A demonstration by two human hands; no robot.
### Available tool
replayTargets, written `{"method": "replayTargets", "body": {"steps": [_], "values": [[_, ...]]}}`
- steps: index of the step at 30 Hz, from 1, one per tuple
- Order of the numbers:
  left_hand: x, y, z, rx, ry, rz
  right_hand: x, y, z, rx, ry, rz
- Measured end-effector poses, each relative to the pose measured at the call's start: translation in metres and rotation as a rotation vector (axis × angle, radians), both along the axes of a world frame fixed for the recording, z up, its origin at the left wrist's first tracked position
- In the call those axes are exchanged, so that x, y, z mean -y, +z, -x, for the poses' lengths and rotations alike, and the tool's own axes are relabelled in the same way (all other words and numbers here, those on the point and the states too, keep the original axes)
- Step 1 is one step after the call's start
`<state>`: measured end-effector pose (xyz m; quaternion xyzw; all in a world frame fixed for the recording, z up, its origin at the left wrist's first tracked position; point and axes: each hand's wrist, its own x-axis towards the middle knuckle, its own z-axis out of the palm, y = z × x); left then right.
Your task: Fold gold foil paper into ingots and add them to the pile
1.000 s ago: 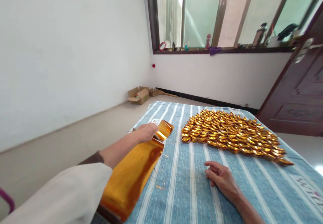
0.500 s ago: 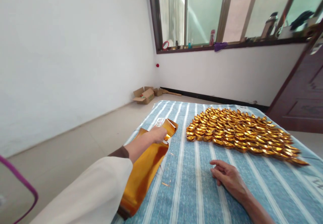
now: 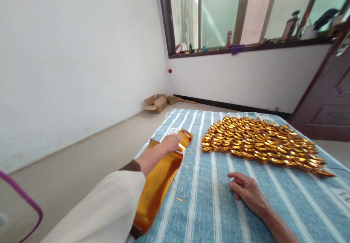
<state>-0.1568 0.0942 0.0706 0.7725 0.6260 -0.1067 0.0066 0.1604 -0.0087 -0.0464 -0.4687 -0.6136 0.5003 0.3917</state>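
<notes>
My left hand [image 3: 172,143] reaches across a long stack of shiny gold foil paper [image 3: 157,188] on the left side of the bed-like surface. Its fingers are bent and closed at a smaller curled piece of gold foil paper [image 3: 185,138] at the stack's far end; the fingertips are partly hidden. My right hand [image 3: 247,191] rests above the striped cloth with nothing in it, index finger and thumb slightly apart. Beyond it lie many gold folded ingots [image 3: 259,141] in close overlapping rows. Thin foil scraps [image 3: 179,199] lie beside the stack.
A blue and white striped cloth [image 3: 203,184] covers the surface. On the floor beyond stands an open cardboard box [image 3: 155,104]. Bottles and a thermos [image 3: 292,24] line the windowsill, where a purple cloth [image 3: 237,49] hangs. A dark red door [image 3: 325,97] is at right.
My left hand has flattened and shifted very slightly at the curled foil paper. My right hand stays almost in place. The view has turned a little.
</notes>
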Motion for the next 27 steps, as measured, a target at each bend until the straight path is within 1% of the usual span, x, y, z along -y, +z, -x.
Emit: {"method": "replayTargets", "body": {"steps": [4,9,15,21,27], "values": [[0.003,0.004,-0.006,-0.042,0.046,0.119,0.0,0.001,0.0,0.01,0.005,0.008],[0.005,-0.002,-0.014,-0.067,0.118,0.202,0.0,0.001,0.0,0.011,0.003,0.009],[0.001,-0.007,-0.018,-0.077,0.132,0.196,-0.001,-0.001,0.0,-0.005,0.015,0.007],[0.003,-0.003,-0.023,-0.085,0.12,0.174,0.001,0.003,0.001,0.0,0.0,0.006],[0.006,-0.002,-0.032,-0.107,0.17,0.172,0.001,0.005,0.003,0.005,-0.007,0.011]]}}
